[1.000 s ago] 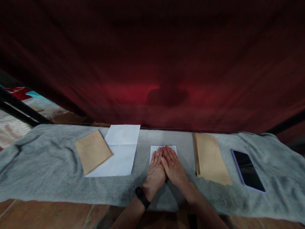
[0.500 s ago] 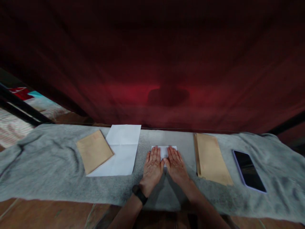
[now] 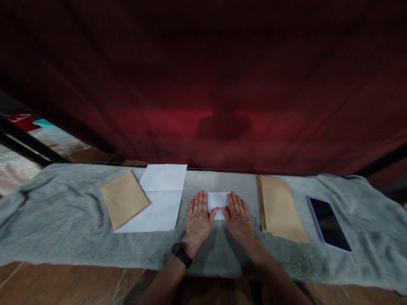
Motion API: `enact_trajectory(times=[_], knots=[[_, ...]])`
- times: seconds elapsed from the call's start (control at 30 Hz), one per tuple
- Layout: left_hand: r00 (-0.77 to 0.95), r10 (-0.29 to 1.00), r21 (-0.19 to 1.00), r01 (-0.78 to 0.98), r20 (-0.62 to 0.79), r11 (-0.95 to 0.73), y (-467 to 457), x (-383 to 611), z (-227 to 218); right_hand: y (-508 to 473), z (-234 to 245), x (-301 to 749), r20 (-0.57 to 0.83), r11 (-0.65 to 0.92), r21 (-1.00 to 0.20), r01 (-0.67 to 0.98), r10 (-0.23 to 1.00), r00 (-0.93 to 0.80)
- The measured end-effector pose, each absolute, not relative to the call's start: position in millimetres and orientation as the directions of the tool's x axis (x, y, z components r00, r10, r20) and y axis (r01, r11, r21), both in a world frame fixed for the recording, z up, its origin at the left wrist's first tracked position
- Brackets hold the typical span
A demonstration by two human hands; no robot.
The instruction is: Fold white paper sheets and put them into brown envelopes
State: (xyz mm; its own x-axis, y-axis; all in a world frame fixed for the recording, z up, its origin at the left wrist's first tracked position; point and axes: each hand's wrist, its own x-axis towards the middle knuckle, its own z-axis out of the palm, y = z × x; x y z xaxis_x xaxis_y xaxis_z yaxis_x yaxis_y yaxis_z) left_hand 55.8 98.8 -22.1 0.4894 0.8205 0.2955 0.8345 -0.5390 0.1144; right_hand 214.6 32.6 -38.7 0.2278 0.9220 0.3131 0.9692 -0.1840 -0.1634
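1. Red curtain [image 3: 222, 80]: beyond the folded paper [image 3: 218, 200]; top out of frame.
2. Grey cloth [image 3: 73, 245]: beneath the folded paper, cut off at both sides.
3. White sheet [image 3: 165, 207]: left of it, partly hidden by a brown paper square [image 3: 125, 199].
4. Brown paper stack [image 3: 280, 207]: right of it; layers uncountable.
5. Phone [image 3: 329, 224]: farther right.
6. Left hand [image 3: 199, 220], right hand [image 3: 239, 218]: flat, fingers straight, gripping nothing visible, hiding the folded paper's side edges.

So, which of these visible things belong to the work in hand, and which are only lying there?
Work:
small white rectangular paper, partly under left hand and right hand
probably also, though untouched: large creased white paper sheet; flat brown paper rectangle; brown rectangular paper stack

Lying about, apparently:
black rectangular phone with lilac edge
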Motion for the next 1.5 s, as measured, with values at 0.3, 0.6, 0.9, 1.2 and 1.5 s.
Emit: enact_trajectory(times=[0.3, 0.6, 0.9, 1.2, 1.5], knots=[[0.498, 0.816, 0.088, 0.836, 0.293, -0.542, 99.4, 52.5, -20.2, 25.9, -37.2, 222.4, 0.299, -0.203, -0.17, 0.964, 0.922, 0.247], [0.513, 0.809, 0.095, 0.825, 0.286, -0.557, 98.8, 51.3, -17.3, 21.6, -32.6, 226.5, 0.257, -0.235, -0.155, 0.959, 0.928, 0.269], [0.515, 0.81, 0.116, 0.82, 0.281, -0.561, 98.2, 52.4, -18.3, 24.2, -20.2, 215.2, 0.277, -0.105, -0.237, 0.966, 0.945, 0.171], [0.552, 0.809, 0.1, 0.81, 0.204, -0.578, 103.2, 46.4, -12.5, 17.9, -20.7, 207.3, 0.196, -0.029, -0.235, 0.972, 0.978, 0.076], [0.66, 0.745, 0.118, 0.736, 0.097, -0.667, 124.6, 21.3, -14.5, 18.1, -18.7, 230.6, 0.116, -0.069, -0.269, 0.961, 0.988, 0.104]])
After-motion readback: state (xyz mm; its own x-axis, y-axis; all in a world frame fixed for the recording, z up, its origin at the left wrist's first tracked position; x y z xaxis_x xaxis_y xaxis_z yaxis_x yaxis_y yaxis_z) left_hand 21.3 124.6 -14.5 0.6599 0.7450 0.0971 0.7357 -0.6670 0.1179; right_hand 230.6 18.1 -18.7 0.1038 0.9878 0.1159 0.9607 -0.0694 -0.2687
